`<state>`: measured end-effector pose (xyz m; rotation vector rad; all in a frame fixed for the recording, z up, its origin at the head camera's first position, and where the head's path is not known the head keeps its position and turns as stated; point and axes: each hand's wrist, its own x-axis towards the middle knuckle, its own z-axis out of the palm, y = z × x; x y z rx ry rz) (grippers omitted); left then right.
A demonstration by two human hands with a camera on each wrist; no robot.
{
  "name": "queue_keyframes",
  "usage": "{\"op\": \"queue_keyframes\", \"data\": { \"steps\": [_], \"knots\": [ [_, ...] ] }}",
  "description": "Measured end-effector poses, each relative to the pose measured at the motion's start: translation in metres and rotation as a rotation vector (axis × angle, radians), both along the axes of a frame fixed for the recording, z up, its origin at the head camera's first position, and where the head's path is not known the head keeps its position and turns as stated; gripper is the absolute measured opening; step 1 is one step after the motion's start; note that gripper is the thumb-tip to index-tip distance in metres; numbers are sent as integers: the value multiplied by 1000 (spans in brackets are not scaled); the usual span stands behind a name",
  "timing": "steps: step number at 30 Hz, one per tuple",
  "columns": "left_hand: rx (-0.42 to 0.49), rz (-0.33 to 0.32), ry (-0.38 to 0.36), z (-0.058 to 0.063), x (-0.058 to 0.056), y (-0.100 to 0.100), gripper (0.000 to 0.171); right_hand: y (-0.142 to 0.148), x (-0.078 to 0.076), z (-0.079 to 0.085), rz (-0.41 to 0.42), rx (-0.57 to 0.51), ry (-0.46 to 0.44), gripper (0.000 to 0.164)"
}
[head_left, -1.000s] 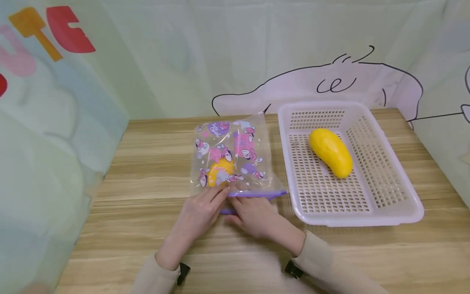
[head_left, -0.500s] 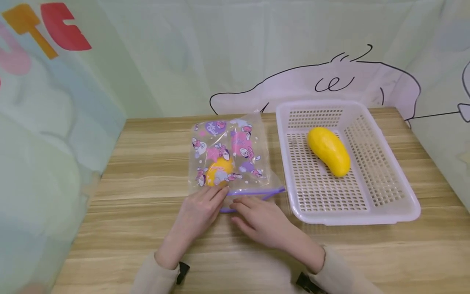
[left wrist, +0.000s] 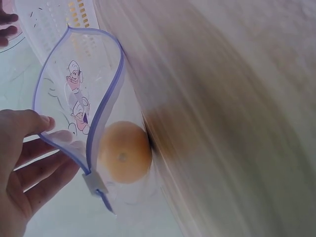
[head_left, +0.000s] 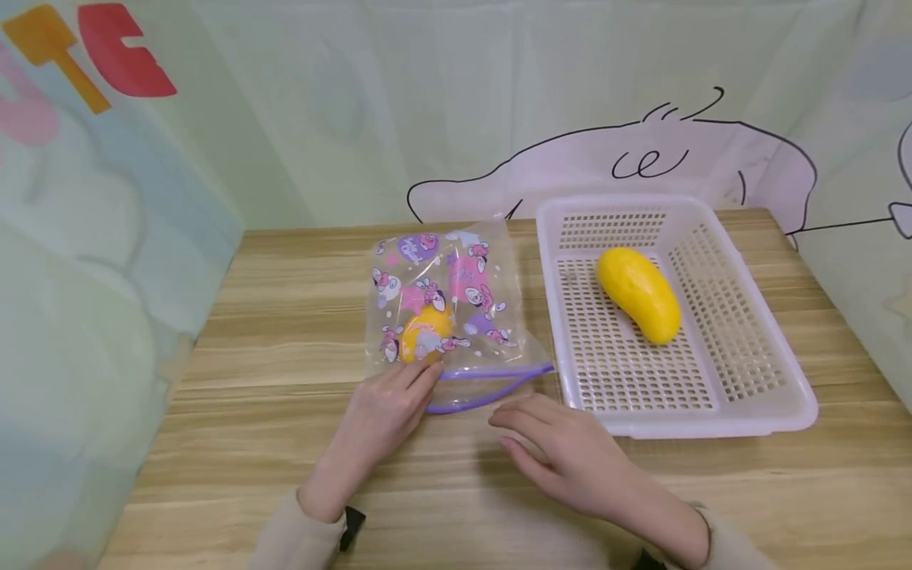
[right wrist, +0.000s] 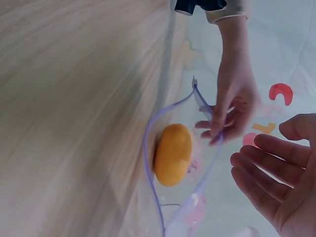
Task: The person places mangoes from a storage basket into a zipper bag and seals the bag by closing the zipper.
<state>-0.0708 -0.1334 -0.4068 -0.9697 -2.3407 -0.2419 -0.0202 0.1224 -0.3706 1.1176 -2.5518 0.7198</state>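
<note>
A clear zip bag (head_left: pixel 492 340) printed with pink and purple cartoon figures lies on the table, its purple-edged mouth (left wrist: pixel 121 59) parted toward the person. Inside rests an orange-yellow, oval fruit (right wrist: pixel 173 154), also seen through the film in the head view. My left hand (head_left: pixel 388 408) pinches the upper edge of the bag's mouth between thumb and fingers, near its left end. Apart from the bag, my right hand (head_left: pixel 570 451) hovers over the table at the lower right, fingers loosely extended and holding nothing. A zip slider (left wrist: pixel 94 182) sits at one end of the mouth.
To the right of the bag stands a white perforated plastic basket (head_left: pixel 684 426). A yellow mango-shaped fruit (head_left: pixel 639 294) lies in it. Behind the wooden table (head_left: pixel 285 317) hangs a printed cloth backdrop (head_left: pixel 342 119), which also runs along the left and right sides.
My right hand has let go of the bag's mouth and moved right and toward the person. The mouth now shows wider. My left hand keeps its hold on the edge.
</note>
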Motion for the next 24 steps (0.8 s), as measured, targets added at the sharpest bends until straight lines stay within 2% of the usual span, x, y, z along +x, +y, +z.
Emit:
{"op": "queue_keyframes", "data": {
  "steps": [5, 15, 19, 24],
  "knots": [
    [-9, -1, 7, 0, -2, 1, 27, 13, 4, 9, -11, -44, 45, 24],
    [-9, 3, -16, -1, 0, -3, 28, 29, 5, 32, -14, -112, 223, 31],
    [-12, -6, -13, 0, 0, -4, 28, 35, 5, 44, -34, -95, 236, 32],
    [-18, -13, -18, 1, 0, -6, 28, 41, 6, 57, -18, -55, 194, 31]
  ]
}}
